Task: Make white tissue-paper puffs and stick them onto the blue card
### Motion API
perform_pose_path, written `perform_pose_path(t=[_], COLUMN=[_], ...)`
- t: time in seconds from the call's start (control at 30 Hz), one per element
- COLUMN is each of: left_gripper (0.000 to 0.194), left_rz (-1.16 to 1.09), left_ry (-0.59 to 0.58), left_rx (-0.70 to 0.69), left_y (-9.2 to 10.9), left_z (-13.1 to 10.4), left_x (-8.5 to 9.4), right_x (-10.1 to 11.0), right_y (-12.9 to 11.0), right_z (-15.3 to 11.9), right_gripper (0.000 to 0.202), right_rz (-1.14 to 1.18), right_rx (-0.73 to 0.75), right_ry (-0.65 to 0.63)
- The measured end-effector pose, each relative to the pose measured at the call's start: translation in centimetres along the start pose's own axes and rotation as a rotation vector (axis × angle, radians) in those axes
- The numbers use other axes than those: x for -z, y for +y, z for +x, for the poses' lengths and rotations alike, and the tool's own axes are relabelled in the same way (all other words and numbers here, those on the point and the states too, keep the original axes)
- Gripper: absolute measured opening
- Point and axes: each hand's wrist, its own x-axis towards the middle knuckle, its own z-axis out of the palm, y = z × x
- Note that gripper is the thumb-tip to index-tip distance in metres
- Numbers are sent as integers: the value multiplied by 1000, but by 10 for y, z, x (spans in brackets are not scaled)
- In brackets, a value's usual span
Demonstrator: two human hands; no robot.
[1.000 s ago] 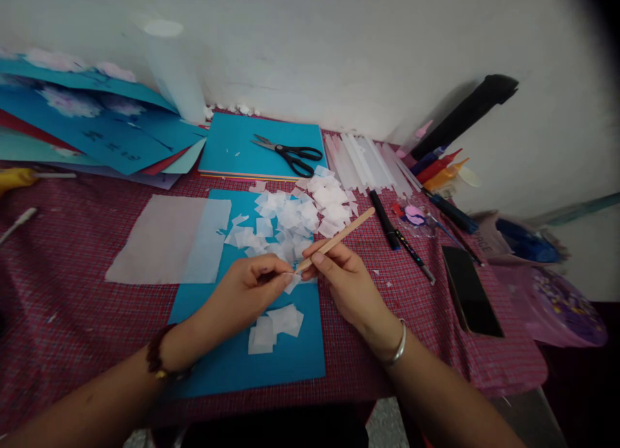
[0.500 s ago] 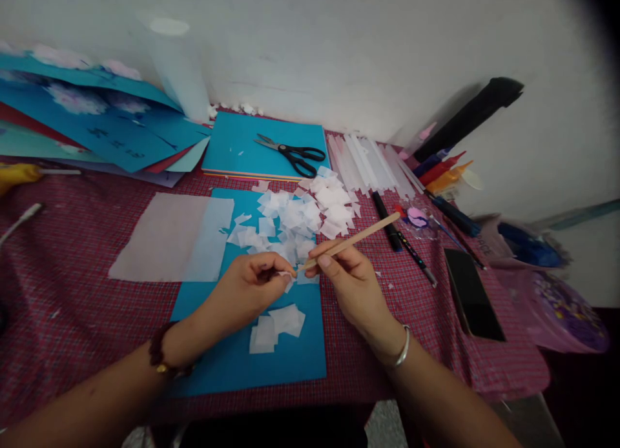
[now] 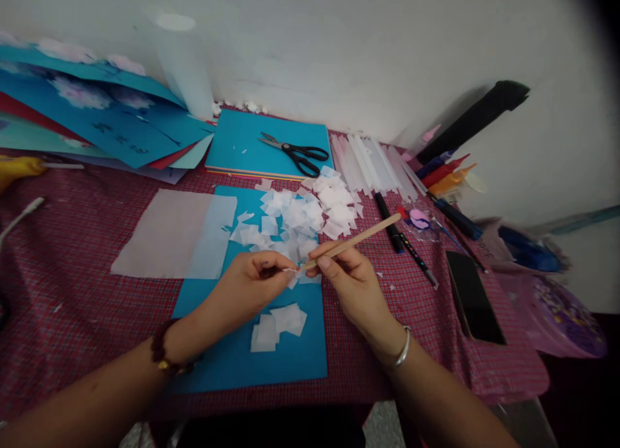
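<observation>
My right hand [image 3: 349, 286] grips a flat wooden craft stick [image 3: 364, 235], which slants up to the right. The stick's lower end meets a small white tissue paper piece [image 3: 292, 279] pinched between my left thumb and fingertips. My left hand [image 3: 254, 280] is closed, wearing a dark bead bracelet. Both hands hover over a blue sheet [image 3: 290, 364]. A few white paper squares [image 3: 265, 332] lie on it just below my hands. Beyond my fingers is a loose heap of cut tissue squares [image 3: 295, 215], spilling off the sheet's upper right.
Black scissors [image 3: 303, 154] rest on a stack of coloured paper [image 3: 237, 138] near the wall. Thin paper strips [image 3: 368, 164], a black marker [image 3: 387, 219] and a phone [image 3: 475, 296] lie to the right. A tissue sheet [image 3: 165, 235] and decorated blue cards [image 3: 130, 125] are leftward.
The stick's lower end and the pinched tissue piece have shifted slightly against each other, with more of the paper now showing at my left fingertips. The camera view has moved a little.
</observation>
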Motion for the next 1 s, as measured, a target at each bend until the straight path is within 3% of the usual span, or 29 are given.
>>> perform_pose_path(t=[1.0], left_gripper=[12], left_rz=[-83], left_ry=[-20], left_rx=[-2], left_y=[-4], left_z=[1], left_x=[0], right_x=[-1], right_y=[-3], right_z=[1], right_gripper=[8], right_rz=[-35], right_rx=[5], right_ry=[25])
